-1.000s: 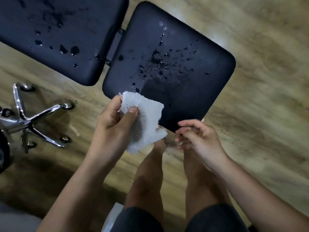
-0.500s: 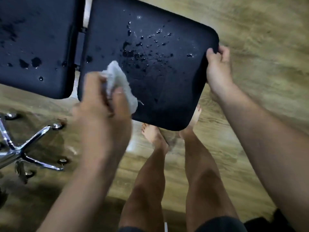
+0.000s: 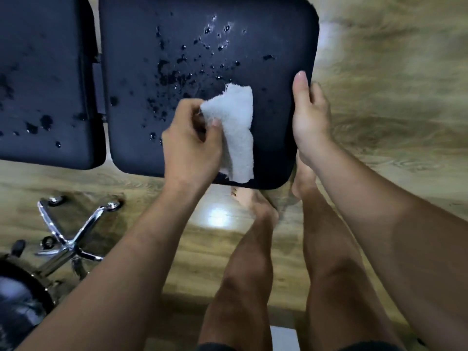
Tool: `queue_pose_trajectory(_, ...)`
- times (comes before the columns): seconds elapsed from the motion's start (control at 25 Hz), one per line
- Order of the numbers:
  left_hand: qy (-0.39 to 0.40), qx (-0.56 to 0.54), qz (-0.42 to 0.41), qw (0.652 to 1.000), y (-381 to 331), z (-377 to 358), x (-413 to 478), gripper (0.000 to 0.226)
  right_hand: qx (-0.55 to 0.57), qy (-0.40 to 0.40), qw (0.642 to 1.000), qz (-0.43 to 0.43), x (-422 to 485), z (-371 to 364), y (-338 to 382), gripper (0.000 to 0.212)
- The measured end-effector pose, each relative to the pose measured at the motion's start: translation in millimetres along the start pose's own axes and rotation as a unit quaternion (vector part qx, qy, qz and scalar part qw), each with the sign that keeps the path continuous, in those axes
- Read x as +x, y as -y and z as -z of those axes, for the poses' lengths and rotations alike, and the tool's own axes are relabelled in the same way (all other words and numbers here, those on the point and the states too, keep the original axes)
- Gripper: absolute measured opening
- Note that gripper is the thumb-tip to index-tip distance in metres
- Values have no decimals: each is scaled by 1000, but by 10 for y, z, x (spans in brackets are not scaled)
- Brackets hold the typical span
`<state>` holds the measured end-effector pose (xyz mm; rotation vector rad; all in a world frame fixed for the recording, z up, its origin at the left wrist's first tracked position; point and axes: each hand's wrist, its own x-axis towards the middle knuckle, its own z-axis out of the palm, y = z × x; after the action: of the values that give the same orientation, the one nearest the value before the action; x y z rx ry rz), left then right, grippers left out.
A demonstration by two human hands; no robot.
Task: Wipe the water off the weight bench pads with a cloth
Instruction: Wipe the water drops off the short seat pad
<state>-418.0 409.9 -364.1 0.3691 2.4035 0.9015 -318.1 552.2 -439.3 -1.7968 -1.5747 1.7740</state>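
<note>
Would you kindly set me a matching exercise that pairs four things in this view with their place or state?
Things:
1. white cloth
2. right hand
3. chrome chair base
4. left bench pad

Place or state:
A. standing on the wooden floor
B. gripping the edge of the right bench pad
C. pinched by the left hand
D. wet with drops, touched by neither hand

Pairs: 1-C; 2-B; 3-A; 4-D

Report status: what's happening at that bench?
Left hand grips cloth on seat pad. Right hand holds its edge. Droplets there and on back pad; nothing blocking.
</note>
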Motion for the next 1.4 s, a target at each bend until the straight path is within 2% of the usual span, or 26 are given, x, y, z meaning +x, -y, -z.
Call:
queue_pose_trajectory(0.04,-42,34,-7,999,38,31,40,23,13,-10,1000,2,26,0,35,20)
queue_pose_trajectory(0.12,-87,110,-96,985,132,-8,36,37,13,-41,999,22,120,-16,127,20)
queue_pose_trajectory(0.16,-69,161,-151,973,163,-90,-20,43,7,-60,998,34,174,-37,167,21)
queue_pose_trajectory(0.24,21,261,-219,940,252,-342,-206,54,-9,-94,994,51,241,-98,211,20)
queue_pose_trajectory(0.36,84,326,-226,914,331,-623,-247,59,-13,-118,991,54,269,-152,193,23)
queue_pose_trajectory(0.48,80,357,-231,902,264,-666,-51,57,-2,-139,990,32,285,-176,163,40)
queue_pose_trajectory(0.64,63,456,-249,852,-83,-706,339,59,7,-136,990,32,303,-172,150,48)
queue_pose_trajectory(0.76,46,443,-259,857,-446,-785,811,57,13,-132,990,37,304,-181,142,54)
queue_pose_trajectory(0.84,61,408,-288,864,-394,-787,881,55,21,-134,990,39,304,-196,126,55)
queue_pose_trajectory(1.0,79,320,-337,882,155,-672,103,48,-12,-137,990,39,314,-159,144,53)
queue_pose_trajectory(1.08,111,274,-306,905,374,-597,-449,51,-16,-140,989,42,314,-157,136,54)
queue_pose_trajectory(1.16,128,262,-289,912,443,-589,-659,55,-6,-136,990,48,313,-163,117,54)
queue_pose_trajectory(1.32,93,326,-342,876,112,-824,84,58,1,-131,990,59,341,-162,118,49)
queue_pose_trajectory(1.4,83,344,-333,874,-263,-922,625,55,0,-125,990,67,339,-155,118,51)
